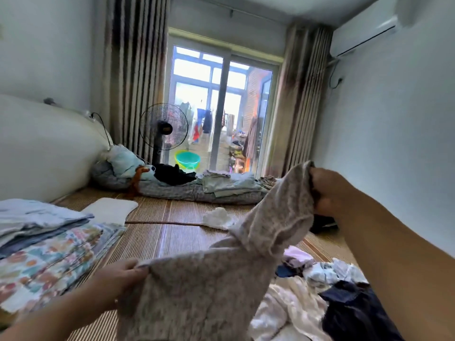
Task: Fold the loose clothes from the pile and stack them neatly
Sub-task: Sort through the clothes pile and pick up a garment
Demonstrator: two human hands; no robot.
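Speckled garment point(221, 279) is up over the pile point(320, 291), left hand point(118, 279) pinching a low corner, right hand point(330, 190) with fingers point(317, 183) bunched on the high end, so it's the spreading step, and next it needs pulling taut and laying flat on the mat point(152, 237) by the folded stack point(49, 242).

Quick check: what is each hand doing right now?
Left hand: pinching the near edge of the speckled beige garment.
Right hand: gripping the garment's far end, raised.
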